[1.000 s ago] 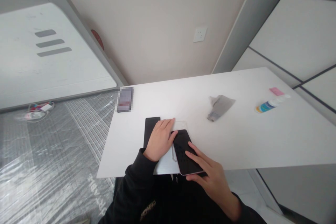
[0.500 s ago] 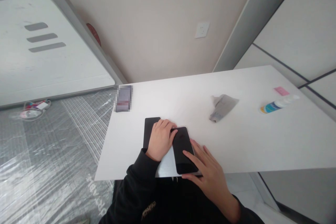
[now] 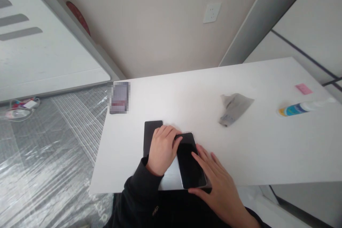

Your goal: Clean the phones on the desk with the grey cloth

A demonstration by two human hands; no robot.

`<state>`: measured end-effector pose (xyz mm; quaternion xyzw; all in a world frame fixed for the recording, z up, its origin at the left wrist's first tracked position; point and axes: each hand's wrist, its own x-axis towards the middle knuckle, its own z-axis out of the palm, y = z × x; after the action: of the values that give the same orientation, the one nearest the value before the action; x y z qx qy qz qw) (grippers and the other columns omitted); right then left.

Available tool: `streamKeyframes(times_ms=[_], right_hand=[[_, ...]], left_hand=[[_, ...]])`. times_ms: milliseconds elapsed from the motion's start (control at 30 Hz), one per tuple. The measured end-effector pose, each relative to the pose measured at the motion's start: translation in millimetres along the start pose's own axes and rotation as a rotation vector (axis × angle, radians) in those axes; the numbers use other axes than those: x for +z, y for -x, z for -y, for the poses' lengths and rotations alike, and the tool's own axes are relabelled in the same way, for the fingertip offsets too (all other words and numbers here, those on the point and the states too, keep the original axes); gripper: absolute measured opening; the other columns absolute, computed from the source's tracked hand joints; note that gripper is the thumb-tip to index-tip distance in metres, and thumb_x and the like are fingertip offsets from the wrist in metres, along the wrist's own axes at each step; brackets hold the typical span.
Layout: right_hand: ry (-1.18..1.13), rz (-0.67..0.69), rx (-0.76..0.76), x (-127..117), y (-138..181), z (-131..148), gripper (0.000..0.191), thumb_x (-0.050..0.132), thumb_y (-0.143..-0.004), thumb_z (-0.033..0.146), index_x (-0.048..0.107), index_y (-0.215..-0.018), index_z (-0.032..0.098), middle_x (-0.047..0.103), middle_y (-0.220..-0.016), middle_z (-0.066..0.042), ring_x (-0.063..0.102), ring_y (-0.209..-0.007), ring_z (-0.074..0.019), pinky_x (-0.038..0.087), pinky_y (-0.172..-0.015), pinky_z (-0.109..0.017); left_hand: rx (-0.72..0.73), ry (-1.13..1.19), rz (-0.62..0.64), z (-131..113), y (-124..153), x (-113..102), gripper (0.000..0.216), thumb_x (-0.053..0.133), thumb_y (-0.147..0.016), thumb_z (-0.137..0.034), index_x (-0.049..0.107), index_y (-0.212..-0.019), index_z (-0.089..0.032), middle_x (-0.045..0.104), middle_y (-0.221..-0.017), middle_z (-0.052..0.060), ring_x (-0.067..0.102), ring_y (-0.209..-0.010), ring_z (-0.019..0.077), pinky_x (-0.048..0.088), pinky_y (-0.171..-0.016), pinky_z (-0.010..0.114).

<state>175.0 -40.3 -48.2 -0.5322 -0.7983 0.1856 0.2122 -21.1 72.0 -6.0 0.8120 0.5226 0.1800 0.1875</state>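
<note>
Head view: we sit at a white table (image 3: 267,142), both hands down near the front edge. Our left hand (image 3: 162,148) lies palm down, fingers loosely spread and flat, not gripping anything; it rests partly on a black slab (image 3: 151,133) to its left and partly on a pale grey sheet (image 3: 171,176) under the wrist. Fingertips of that hand touch the top left corner of a phone (image 3: 190,162), screen up and dark, lying lengthwise w/ its bottom end right at the table's front edge. Our right hand (image 3: 217,181) is open too, fingers stretched out; index finger lies on the screen's right half, other fingers rest on the table just beside the phone's right side, thumb sits at the phone's bottom edge. We can't tell if the thumb hooks under the phone or only touches it. So neither hand closes around the phone; both steady it flat.

Elsewhere on the table: a crumpled grey cloth (image 3: 235,107) well apart toward the middle, a small bottle (image 3: 303,108) lying on its side far right, a pink slip (image 3: 304,88) just behind it, and a blurred dark card (image 3: 119,97) at the back left corner. Black sleeve (image 3: 140,194) covers our left forearm. Floor on the left is under clear plastic sheeting (image 3: 48,156). A wall socket (image 3: 212,12) sits on the beige wall.
</note>
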Motion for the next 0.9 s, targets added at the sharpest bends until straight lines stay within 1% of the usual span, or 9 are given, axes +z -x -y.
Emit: streamKeyframes(times_ms=[167, 233, 300, 400, 467, 533, 633, 767, 900], right_hand=[[0.004, -0.001, -0.002, -7.6, -0.4, -2.3, 0.103, 0.054, -0.09, 0.077, 0.014, -0.167, 0.02, 0.034, -0.166, -0.017, 0.036, -0.151, -0.0414, 0.05, -0.107, -0.061], [-0.005, 0.019, -0.021, -14.4, 1.6, -5.1, 0.104, 0.048, -0.09, 0.08, 0.015, -0.166, 0.018, 0.035, -0.166, -0.016, 0.037, -0.151, -0.0398, 0.049, -0.108, -0.059], [-0.008, 0.034, -0.009, -21.6, 4.3, -8.6, 0.096, 0.048, -0.095, 0.075, 0.017, -0.166, 0.017, 0.035, -0.166, -0.014, 0.036, -0.152, -0.0337, 0.046, -0.112, -0.052], [0.013, 0.037, -0.003, -28.9, 7.7, -12.3, 0.085, 0.051, -0.1, 0.063, 0.022, -0.165, 0.016, 0.032, -0.168, -0.011, 0.027, -0.157, -0.0258, 0.029, -0.125, -0.043], [0.035, 0.054, -0.03, -31.3, 8.6, -12.2, 0.086, 0.053, -0.1, 0.062, 0.023, -0.165, 0.014, 0.027, -0.17, -0.01, 0.017, -0.159, -0.0258, 0.014, -0.13, -0.043], [0.049, 0.073, -0.046, -32.6, 8.4, -10.2, 0.084, 0.054, -0.101, 0.058, 0.022, -0.165, 0.014, 0.025, -0.17, -0.011, 0.013, -0.16, -0.0266, 0.01, -0.13, -0.045], [0.041, 0.071, -0.029, -33.1, 7.7, -6.2, 0.077, 0.056, -0.103, 0.047, 0.023, -0.165, 0.016, 0.029, -0.169, -0.013, 0.017, -0.16, -0.0278, 0.015, -0.129, -0.049], [0.007, 0.054, -0.03, -30.9, 10.4, -2.3, 0.076, 0.06, -0.101, 0.042, 0.026, -0.164, 0.016, 0.047, -0.159, -0.016, 0.021, -0.158, -0.0329, 0.021, -0.126, -0.059], [-0.112, 0.017, 0.043, -31.1, 18.6, 1.9, 0.075, 0.065, -0.098, 0.045, 0.034, -0.162, 0.02, 0.053, -0.155, -0.017, 0.044, -0.147, -0.0357, 0.044, -0.115, -0.058]], left_hand=[[0.063, -0.06, -0.118, -3.0, 13.9, -4.6, 0.026, 0.063, -0.096, -0.016, 0.067, -0.122, -0.018, 0.07, -0.118, 0.007, 0.057, -0.112, 0.0269, 0.042, -0.095, 0.041], [0.069, -0.077, -0.182, -8.5, 30.7, -9.3, 0.033, 0.06, -0.098, -0.015, 0.063, -0.131, -0.015, 0.067, -0.122, 0.01, 0.055, -0.113, 0.0254, 0.042, -0.099, 0.038], [0.041, -0.055, -0.191, -15.7, 52.3, -14.6, 0.029, 0.056, -0.101, -0.017, 0.064, -0.128, -0.016, 0.068, -0.113, 0.008, 0.056, -0.108, 0.0224, 0.042, -0.098, 0.034], [0.006, -0.049, -0.164, -26.3, 83.8, -20.0, 0.024, 0.052, -0.105, -0.024, 0.066, -0.123, -0.016, 0.069, -0.101, 0.006, 0.057, -0.1, 0.0202, 0.043, -0.093, 0.031], [-0.025, -0.103, -0.142, -31.6, 97.9, -20.2, 0.029, 0.054, -0.104, -0.035, 0.068, -0.12, -0.016, 0.072, -0.101, 0.006, 0.057, -0.099, 0.0222, 0.043, -0.091, 0.034], [-0.055, -0.192, -0.126, -34.9, 105.0, -17.2, 0.041, 0.053, -0.102, -0.049, 0.07, -0.12, -0.016, 0.074, -0.106, 0.008, 0.057, -0.101, 0.0256, 0.042, -0.089, 0.038], [-0.072, -0.265, -0.104, -36.9, 107.4, -8.5, 0.051, 0.046, -0.102, -0.056, 0.071, -0.121, -0.016, 0.076, -0.111, 0.01, 0.057, -0.102, 0.0286, 0.04, -0.088, 0.041], [-0.03, -0.194, -0.128, -36.7, 109.8, 3.8, 0.036, 0.048, -0.106, -0.04, 0.072, -0.113, -0.014, 0.077, -0.107, 0.008, 0.058, -0.101, 0.0267, 0.044, -0.087, 0.038], [-0.015, -0.119, -0.158, -37.1, 117.8, 8.7, 0.032, 0.053, -0.104, -0.037, 0.07, -0.116, -0.013, 0.075, -0.11, 0.01, 0.06, -0.103, 0.0259, 0.049, -0.091, 0.037]])
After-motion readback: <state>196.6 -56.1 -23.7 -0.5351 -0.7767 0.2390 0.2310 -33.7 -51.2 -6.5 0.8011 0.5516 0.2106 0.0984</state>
